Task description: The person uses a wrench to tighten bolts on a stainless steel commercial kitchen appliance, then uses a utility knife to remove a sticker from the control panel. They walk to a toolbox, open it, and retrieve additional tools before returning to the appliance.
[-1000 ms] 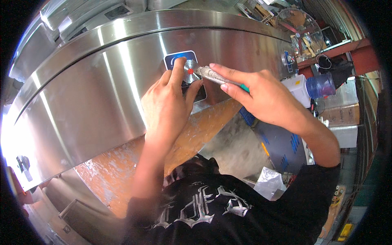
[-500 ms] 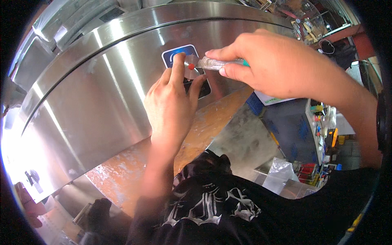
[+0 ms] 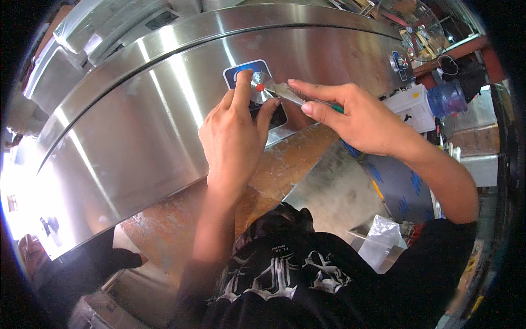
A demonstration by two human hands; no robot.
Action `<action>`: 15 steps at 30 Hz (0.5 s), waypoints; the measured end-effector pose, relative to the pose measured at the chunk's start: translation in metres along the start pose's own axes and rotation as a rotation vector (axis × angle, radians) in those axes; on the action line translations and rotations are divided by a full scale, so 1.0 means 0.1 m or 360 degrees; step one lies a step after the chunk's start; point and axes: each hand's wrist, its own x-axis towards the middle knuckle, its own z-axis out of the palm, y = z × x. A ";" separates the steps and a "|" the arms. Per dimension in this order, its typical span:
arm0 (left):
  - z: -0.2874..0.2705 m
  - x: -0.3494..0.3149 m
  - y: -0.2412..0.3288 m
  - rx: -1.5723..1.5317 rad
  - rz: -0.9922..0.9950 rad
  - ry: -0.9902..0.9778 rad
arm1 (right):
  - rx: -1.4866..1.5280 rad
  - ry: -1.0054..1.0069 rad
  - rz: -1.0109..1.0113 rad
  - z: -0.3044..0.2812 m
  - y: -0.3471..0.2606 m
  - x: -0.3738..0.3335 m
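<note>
A stainless steel cabinet front (image 3: 164, 126) curves across the view, with a blue-and-black label panel (image 3: 230, 73) on it. Over this panel my left hand (image 3: 230, 134) grips a round, shiny silver dial (image 3: 262, 97) by its edge, between thumb and fingers. The dial has a red centre (image 3: 259, 87). My right hand (image 3: 364, 120) pinches a slim tool (image 3: 290, 95) with a pale, greyish front part and a green end. Its tip points at the dial's red centre, very close to it; I cannot tell whether they touch. The tool's exact kind is unclear.
Below the steel front lies a worn brown board (image 3: 274, 164) beside a grey sheet (image 3: 323, 186). A clear plastic bag (image 3: 381, 236) sits at the lower right. Farther right are a white box (image 3: 411, 107) and a blue bottle (image 3: 446, 98). A round wire fan guard (image 3: 416, 30) stands at the far right.
My right hand has drawn down and slightly right, with the tool now tilted more steeply toward the dial. My left hand keeps its hold on the dial. The whole view has shifted a little.
</note>
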 end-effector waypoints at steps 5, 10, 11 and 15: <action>0.00 0.00 0.02 0.0031 -0.0018 0.0004 | 0.0315 -0.0005 -0.0012 0.15 0.20 -0.03; 0.01 0.00 0.03 0.0021 -0.0036 0.0015 | 0.0467 0.0076 -0.0153 0.25 0.31 -0.04; 0.01 0.00 0.03 0.0004 -0.0029 0.0025 | 0.0477 0.0078 -0.0158 0.26 0.32 -0.05; 0.01 -0.02 0.04 0.0052 -0.0034 0.0021 | 0.0500 0.0100 -0.0173 0.31 0.35 -0.07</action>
